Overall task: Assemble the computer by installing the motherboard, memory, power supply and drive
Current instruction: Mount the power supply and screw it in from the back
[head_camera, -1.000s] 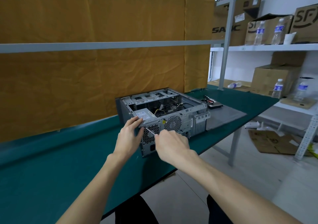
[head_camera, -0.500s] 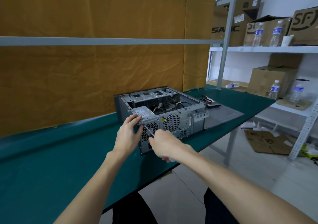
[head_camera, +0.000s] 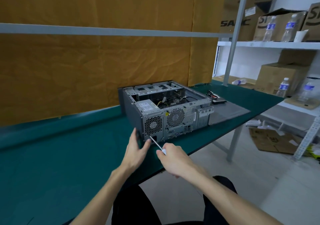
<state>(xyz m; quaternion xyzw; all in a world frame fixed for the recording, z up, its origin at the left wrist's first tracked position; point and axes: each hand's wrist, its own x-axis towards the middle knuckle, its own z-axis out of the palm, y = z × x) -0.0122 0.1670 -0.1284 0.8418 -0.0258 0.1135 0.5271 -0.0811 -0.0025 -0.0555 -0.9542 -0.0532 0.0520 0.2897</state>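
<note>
- The computer case [head_camera: 166, 110] lies open-side up on the green bench [head_camera: 69, 152], rear panel facing the person, so the power supply [head_camera: 147, 106] in its near corner can be screwed in from outside.
- The right hand [head_camera: 174, 160] grips a screwdriver [head_camera: 156, 143], fingers curled round the handle; the tip meets the panel's lower corner, just beyond the left thumb.
- The left hand [head_camera: 136, 148] braces that corner, fingers relaxed, likely steadying the case.
- Beyond: a drive [head_camera: 219, 101], shelving [head_camera: 266, 43] with boxes, an ochre curtain [head_camera: 103, 60].
</note>
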